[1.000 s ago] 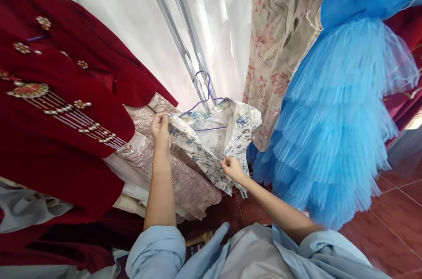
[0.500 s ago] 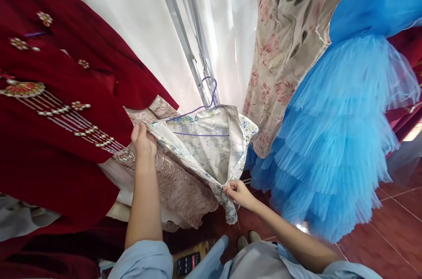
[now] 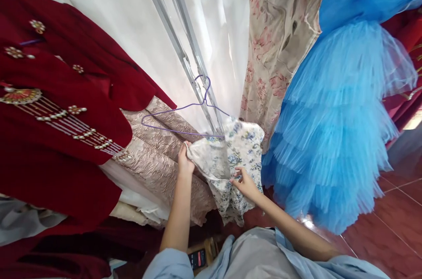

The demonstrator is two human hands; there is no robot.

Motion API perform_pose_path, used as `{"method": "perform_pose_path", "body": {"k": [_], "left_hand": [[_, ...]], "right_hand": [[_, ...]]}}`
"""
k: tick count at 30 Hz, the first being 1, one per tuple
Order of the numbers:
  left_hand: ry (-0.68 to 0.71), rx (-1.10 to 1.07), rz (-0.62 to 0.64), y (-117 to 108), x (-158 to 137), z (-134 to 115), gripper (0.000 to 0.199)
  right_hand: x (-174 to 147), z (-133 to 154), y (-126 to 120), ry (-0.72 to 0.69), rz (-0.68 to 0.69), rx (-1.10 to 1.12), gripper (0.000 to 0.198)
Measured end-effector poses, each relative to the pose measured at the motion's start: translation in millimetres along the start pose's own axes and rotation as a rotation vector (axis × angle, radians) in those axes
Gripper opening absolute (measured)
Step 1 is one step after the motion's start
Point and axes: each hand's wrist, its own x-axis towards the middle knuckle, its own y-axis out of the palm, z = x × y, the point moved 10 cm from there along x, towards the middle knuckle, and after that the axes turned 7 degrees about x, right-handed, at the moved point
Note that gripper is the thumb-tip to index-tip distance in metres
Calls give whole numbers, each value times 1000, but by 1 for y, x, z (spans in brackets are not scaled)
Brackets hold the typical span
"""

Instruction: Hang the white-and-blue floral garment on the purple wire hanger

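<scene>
Both hands grip the floral garment (image 3: 235,156): left hand (image 3: 185,162) pinches its edge, right hand (image 3: 245,184) clutches its front, below a purple hanger (image 3: 184,114).

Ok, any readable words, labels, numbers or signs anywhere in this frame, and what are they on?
None can be read.
Phone at the bottom edge: its dark screen shows small marks, too small and blurred to read.
Floral garment held by the left hand and right hand: pattern only, no label showing.

A white, blue-flowered garment (image 3: 231,160) was held bunched between both hands, one shoulder hung on a purple wire hanger (image 3: 184,116) above them.
</scene>
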Motion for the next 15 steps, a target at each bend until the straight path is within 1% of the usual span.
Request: {"method": "perform_pose_path", "body": {"k": [1, 2, 3, 5, 6, 7, 8, 10, 11, 12, 13, 14, 15], "left_hand": [[3, 25, 28, 9, -18, 10, 39], [8, 78, 89, 23, -36, 19, 39], [33, 183, 193, 42, -56, 26, 37], [133, 429, 452, 86, -98, 36, 29], [194, 528, 559, 105, -117, 38, 27], [251, 598, 636, 119, -133, 39, 27], [295, 646, 680, 128, -143, 37, 26], [325, 683, 696, 134, -151, 34, 22], [298, 670, 708, 133, -152, 36, 20], [236, 630, 734, 130, -153, 42, 28], [142, 565, 774, 127, -156, 51, 42], [31, 488, 819, 123, -161, 63, 55], [-78, 421, 868, 120, -168, 76, 61]], "right_hand": [[1, 7, -4, -15, 9, -7, 58], [2, 17, -4, -49, 41, 0, 61], [1, 30, -2, -100, 92, 14, 65], [-3, 59, 3, -228, 181, 51, 71], [-5, 71, 3, -284, 203, 75, 69], [-6, 82, 2, -322, 209, 103, 61], [-7, 88, -1, -332, 212, 131, 48], [-6, 94, -7, -275, 246, 184, 22], [-6, 95, -9, -232, 287, 200, 20], [-6, 99, -12, -197, 332, 204, 23], [-8, 104, -16, -179, 373, 195, 26], [-10, 113, -23, -182, 399, 172, 27], [-12, 124, -32, -205, 411, 131, 27]]}}
